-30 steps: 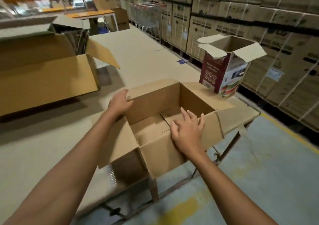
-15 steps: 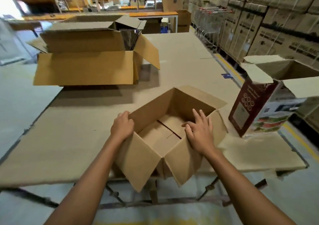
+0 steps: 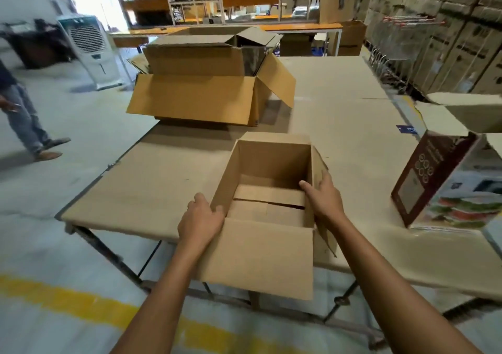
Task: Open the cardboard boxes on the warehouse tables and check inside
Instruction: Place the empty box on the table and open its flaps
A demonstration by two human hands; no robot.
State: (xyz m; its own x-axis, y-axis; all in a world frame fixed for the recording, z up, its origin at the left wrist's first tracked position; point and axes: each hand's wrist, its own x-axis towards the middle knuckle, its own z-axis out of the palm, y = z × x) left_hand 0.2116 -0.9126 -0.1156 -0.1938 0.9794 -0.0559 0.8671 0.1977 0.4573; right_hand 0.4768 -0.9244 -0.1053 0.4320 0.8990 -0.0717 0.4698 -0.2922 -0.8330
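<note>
Now the left hand (image 3: 199, 222) and right hand (image 3: 324, 197) each clasp a side wall of the open cardboard box (image 3: 267, 188) between them.

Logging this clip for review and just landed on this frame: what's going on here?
A person stands at a cardboard-covered table with both hands on a small open cardboard box. The left hand grips its left wall near the front corner; the right hand holds the right wall, thumb inside. The flaps are folded out and the box looks empty down to its bottom flaps. A larger open box sits farther back, and a printed carton stands open to the right.
</note>
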